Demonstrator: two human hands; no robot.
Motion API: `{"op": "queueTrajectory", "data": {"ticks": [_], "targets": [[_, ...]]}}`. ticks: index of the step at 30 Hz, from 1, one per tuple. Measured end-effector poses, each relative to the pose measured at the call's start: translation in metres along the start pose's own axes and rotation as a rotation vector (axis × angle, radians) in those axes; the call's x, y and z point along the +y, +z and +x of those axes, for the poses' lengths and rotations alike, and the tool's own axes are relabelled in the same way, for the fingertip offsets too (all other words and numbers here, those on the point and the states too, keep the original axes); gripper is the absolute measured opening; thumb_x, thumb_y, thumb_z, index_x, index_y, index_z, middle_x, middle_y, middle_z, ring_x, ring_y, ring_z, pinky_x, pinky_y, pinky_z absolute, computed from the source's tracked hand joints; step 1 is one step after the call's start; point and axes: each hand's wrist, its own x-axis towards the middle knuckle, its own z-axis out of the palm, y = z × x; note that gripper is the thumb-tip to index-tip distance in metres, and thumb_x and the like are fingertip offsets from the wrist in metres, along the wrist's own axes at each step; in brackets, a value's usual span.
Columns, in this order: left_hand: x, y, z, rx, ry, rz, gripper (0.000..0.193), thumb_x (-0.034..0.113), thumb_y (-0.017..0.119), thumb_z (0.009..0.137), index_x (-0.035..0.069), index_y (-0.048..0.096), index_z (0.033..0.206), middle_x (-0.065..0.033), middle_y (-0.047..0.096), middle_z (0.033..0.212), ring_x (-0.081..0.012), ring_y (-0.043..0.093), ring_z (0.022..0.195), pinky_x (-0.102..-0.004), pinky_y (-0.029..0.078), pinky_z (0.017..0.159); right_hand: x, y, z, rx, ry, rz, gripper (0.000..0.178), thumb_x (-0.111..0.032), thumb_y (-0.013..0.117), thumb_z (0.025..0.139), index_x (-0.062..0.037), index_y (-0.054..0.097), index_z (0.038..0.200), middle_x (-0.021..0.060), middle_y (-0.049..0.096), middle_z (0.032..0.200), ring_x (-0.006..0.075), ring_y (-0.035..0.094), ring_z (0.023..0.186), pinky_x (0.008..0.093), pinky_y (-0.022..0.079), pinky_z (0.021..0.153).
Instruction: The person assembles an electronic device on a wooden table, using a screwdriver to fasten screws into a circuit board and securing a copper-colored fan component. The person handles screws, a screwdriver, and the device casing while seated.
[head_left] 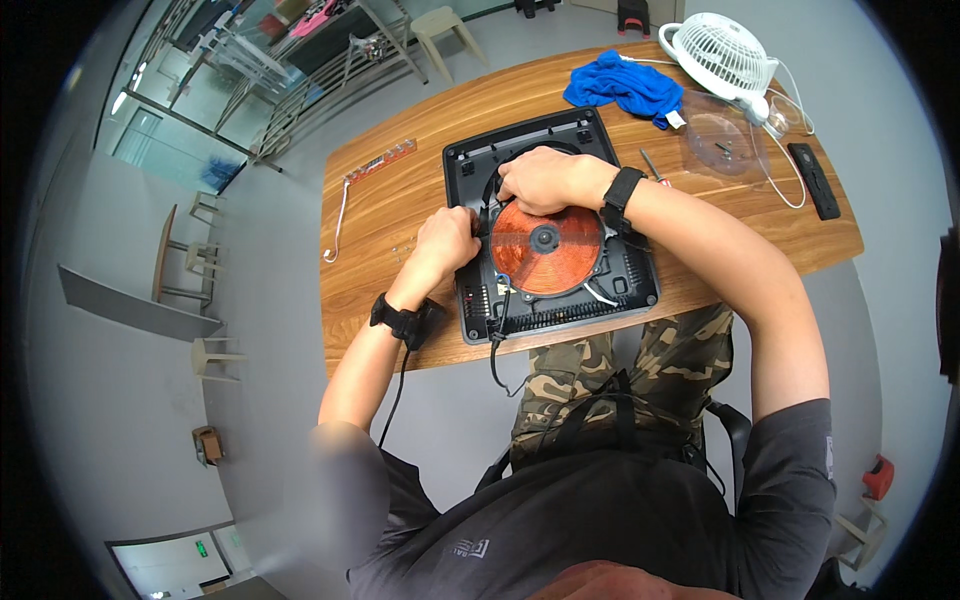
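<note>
An opened induction cooker lies on the table, its black housing (pixel 628 262) showing a round copper coil (pixel 535 262) with a dark hub. My right hand (pixel 540 182) reaches over the coil's far edge, its fingers bent down and closed near a black ring-shaped part; what they pinch is hidden. At the housing's left rim is my left hand (pixel 448 240), fingers curled inward, their tips and anything in them out of sight. A white wire (pixel 600 294) sticks up by the coil's near right edge. A black cable (pixel 496 345) hangs from the housing's near side.
A screwdriver (pixel 652 165) lies right of the housing. Behind it are a blue cloth (pixel 625 85), a clear plastic tub (pixel 712 150), a white fan (pixel 722 55) and a black bar (pixel 815 182). A power strip (pixel 380 160) with a white cord and several tiny parts (pixel 402 248) lie left.
</note>
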Motion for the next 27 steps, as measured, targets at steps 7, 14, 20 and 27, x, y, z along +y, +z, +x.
{"op": "queueTrajectory", "data": {"ticks": [7,14,20,27], "targets": [[-0.004,0.015,0.005,0.017,0.019,0.068,0.024,0.016,0.078,0.078,0.003,0.075,0.098,-0.0201,0.075,0.09,-0.0395,0.073,0.091,-0.0479,0.059,0.083,-0.003,-0.002,0.001,-0.015,-0.003,-0.01,0.042,-0.014,0.058,0.086,-0.0087,0.075,0.124,0.0167,0.067,0.131,0.0358,0.066,0.117,0.0436,0.053,0.101],[0.004,-0.002,-0.014,-0.053,0.062,-0.114,0.066,0.013,0.077,0.078,-0.006,0.055,0.137,-0.0203,0.075,0.085,-0.0345,0.075,0.085,-0.0434,0.059,0.078,0.002,0.008,0.001,0.062,0.016,-0.015,0.038,-0.009,0.062,0.083,-0.0135,0.078,0.117,0.0107,0.07,0.125,0.0344,0.069,0.11,0.0434,0.056,0.094],[0.002,-0.011,-0.04,-0.095,0.131,-0.362,0.077,0.005,0.074,0.081,-0.006,0.04,0.149,-0.0189,0.075,0.083,-0.0323,0.075,0.08,-0.041,0.058,0.074,-0.002,-0.001,0.0,-0.025,0.01,0.003,0.042,-0.013,0.058,0.086,-0.0088,0.075,0.124,0.0157,0.067,0.131,0.0346,0.065,0.119,0.0434,0.053,0.102],[0.004,-0.018,-0.05,-0.194,0.08,-0.385,0.043,0.007,0.074,0.088,-0.003,0.056,0.126,-0.015,0.074,0.076,-0.0272,0.073,0.071,-0.0378,0.056,0.067,-0.004,-0.004,-0.002,-0.018,0.021,0.005,0.042,-0.012,0.057,0.086,-0.008,0.075,0.123,0.0161,0.067,0.13,0.0343,0.065,0.119,0.0431,0.053,0.101]]}}
